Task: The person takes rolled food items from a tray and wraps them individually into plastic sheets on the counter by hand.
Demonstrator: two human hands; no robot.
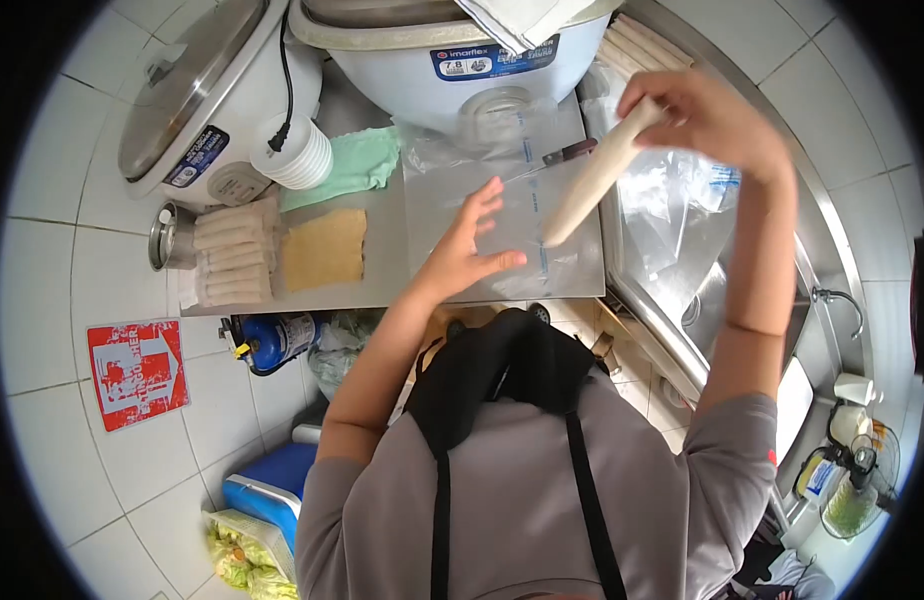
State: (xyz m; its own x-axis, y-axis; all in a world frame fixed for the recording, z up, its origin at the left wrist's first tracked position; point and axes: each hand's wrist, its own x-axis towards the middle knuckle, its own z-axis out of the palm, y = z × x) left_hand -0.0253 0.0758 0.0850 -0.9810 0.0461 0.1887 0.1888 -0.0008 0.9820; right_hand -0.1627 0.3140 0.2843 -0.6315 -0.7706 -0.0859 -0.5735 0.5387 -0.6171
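Observation:
My right hand (692, 120) grips the upper end of a long pale roll (602, 180), tilted so its lower end hangs over the counter. It looks like an uncooked spring roll, though I cannot see what is inside. My left hand (477, 240) is open, fingers spread, above clear plastic sheets (462, 200) on the steel counter. Between the hands and the back of the counter lies a knife with a dark handle (570, 152). Several similar pale rolls (234, 255) are stacked at the counter's left end, beside a square tan cloth (325, 249).
Two large cookers stand at the back, one white (382, 70) and one with a steel lid (197, 90). Stacked white cups (294, 155) rest near a green cloth (352, 165). On the right, a steel sink (697, 335) has plastic bags (672, 215) over it. More rolls (642, 50) lie behind.

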